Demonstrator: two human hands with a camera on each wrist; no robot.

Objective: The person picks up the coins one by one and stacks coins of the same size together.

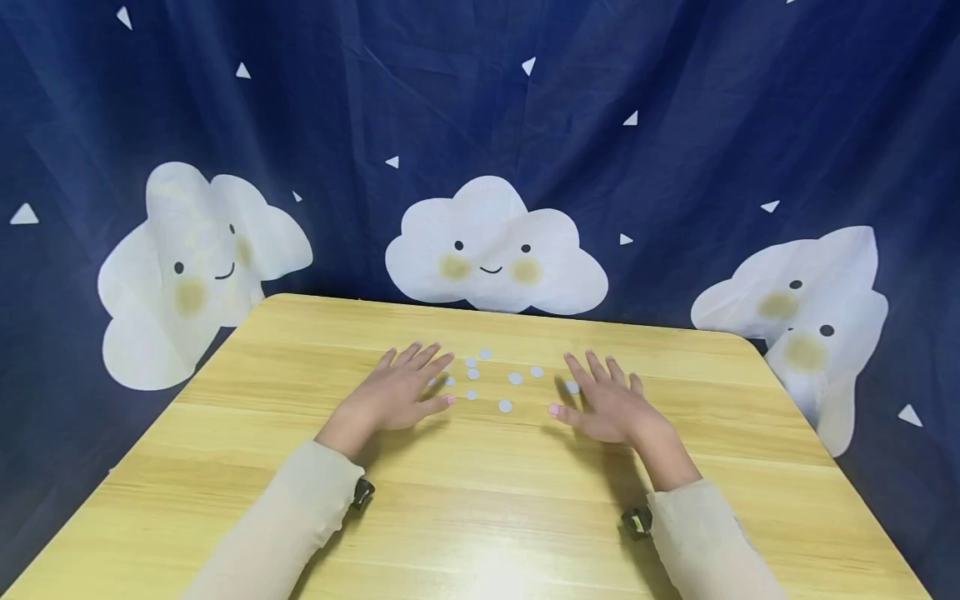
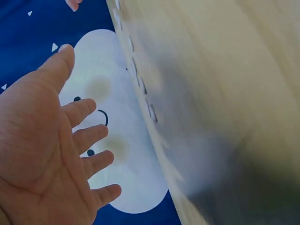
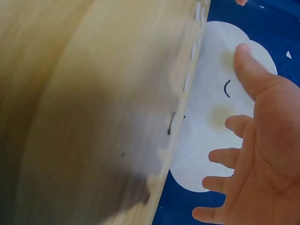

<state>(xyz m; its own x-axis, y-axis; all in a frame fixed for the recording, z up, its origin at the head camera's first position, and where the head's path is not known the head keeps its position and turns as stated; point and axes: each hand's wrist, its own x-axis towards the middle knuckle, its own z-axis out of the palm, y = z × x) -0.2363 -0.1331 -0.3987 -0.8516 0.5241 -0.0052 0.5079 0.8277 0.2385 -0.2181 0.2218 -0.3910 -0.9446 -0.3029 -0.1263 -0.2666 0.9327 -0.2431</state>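
Several small pale round discs point(image 1: 515, 378) lie scattered on the wooden table point(image 1: 480, 483), toward its far half. Palm down over the left end of the group, my left hand point(image 1: 401, 387) has its fingers spread and partly covers some discs. On the other side my right hand point(image 1: 611, 400) hovers with spread fingers, beside one disc point(image 1: 573, 387). Both palms hold nothing; shadows under them show a gap above the wood. In the left wrist view, the left hand point(image 2: 51, 150) shows straight fingers. Fingers of the right hand point(image 3: 267, 140) likewise extend in the right wrist view.
Behind the table hangs a dark blue curtain point(image 1: 480, 100) printed with smiling white clouds point(image 1: 491, 283) and small white triangles. Dark bands point(image 1: 363, 493) sit at the sleeve cuffs. Light glares off the table's near edge.
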